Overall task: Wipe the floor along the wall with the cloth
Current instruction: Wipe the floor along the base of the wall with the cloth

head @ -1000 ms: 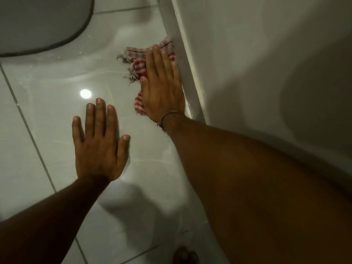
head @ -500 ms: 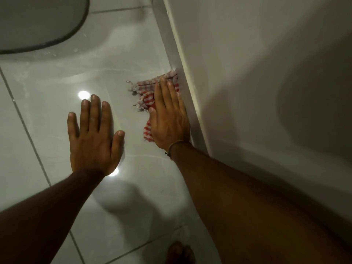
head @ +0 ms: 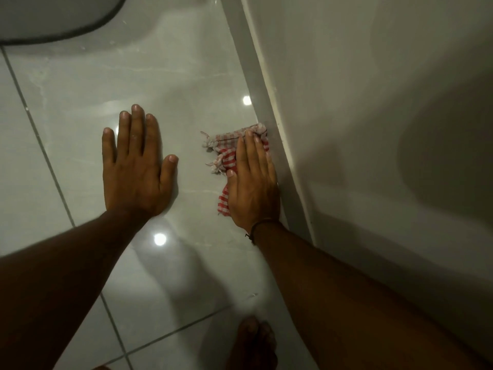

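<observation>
Head view only. Cloth (head: 226, 156), red-and-white check with frayed edges, lies on the floor (head: 186, 76) tight against the skirting (head: 269, 134) at the foot of the wall (head: 373, 102); its far corner touches the skirting.

Risks, my read:
- Floor is glossy and reflective, maybe damp. Left hand (head: 136, 166) is a flat prop on bare tile, so if weight is on it and it slips, balance goes.
- Cloth is bunched and only partly under the palm, with the frayed side sticking out. A stroke could roll it up or leave it behind, and the strip right at the skirting gets skipped.
- Right hand's little-finger side looks to run against the skirting, so knuckles may scrape.
- Bare foot (head: 253, 340) at the near edge of the floor could slip as well.

Pose: right hand (head: 253, 188) open flat, fingers together pointing away along the wall, pressing the cloth down rather than gripping it; thin band at the wrist. Left hand spread wide, palm down, holding nothing, well apart from the cloth. Both forearms extended forward.
</observation>
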A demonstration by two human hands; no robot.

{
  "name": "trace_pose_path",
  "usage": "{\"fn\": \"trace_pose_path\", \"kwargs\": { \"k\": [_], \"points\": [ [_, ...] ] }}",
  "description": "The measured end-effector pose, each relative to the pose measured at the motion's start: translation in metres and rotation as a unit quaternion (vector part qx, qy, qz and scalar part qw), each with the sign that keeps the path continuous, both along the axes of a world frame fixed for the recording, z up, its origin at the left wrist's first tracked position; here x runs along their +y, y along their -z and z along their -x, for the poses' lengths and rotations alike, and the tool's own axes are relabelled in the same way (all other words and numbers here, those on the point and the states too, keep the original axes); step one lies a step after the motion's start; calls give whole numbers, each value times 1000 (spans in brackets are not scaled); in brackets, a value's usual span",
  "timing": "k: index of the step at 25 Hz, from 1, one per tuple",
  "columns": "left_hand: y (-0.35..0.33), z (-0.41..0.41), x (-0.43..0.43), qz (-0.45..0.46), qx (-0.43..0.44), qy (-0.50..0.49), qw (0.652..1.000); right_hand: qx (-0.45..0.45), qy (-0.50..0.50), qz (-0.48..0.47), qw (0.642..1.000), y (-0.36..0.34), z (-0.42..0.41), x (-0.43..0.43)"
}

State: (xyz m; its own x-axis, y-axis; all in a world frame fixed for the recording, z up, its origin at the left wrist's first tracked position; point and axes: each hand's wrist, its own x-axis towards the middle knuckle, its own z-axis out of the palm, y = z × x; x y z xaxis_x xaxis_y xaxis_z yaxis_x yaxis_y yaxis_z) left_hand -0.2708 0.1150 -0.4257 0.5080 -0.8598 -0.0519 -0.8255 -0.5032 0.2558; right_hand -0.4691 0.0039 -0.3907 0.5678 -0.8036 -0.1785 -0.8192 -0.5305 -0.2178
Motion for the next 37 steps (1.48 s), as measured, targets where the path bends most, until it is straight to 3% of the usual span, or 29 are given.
{"fn": "trace_pose_path", "kwargs": {
  "k": [16, 22, 29, 34, 37],
  "points": [
    [-4, -1, 3, 4, -2, 7, 1000, -16, 54, -26, 998, 5, 132, 112],
    [-5, 0, 2, 7, 2, 5, 1000, 33, 50, -21, 998, 1, 167, 143],
    [-4, -1, 2, 2, 3, 2, 1000, 52, 30, -4, 998, -3, 125, 115],
    [-3, -1, 2, 2, 4, 4, 1000, -3, -48, 2, 999, -1, 46, 30],
    [-3, 0, 3, 0, 5, 4, 1000, -19, -40, 4, 999, -1, -10, -14]
  ]
}}
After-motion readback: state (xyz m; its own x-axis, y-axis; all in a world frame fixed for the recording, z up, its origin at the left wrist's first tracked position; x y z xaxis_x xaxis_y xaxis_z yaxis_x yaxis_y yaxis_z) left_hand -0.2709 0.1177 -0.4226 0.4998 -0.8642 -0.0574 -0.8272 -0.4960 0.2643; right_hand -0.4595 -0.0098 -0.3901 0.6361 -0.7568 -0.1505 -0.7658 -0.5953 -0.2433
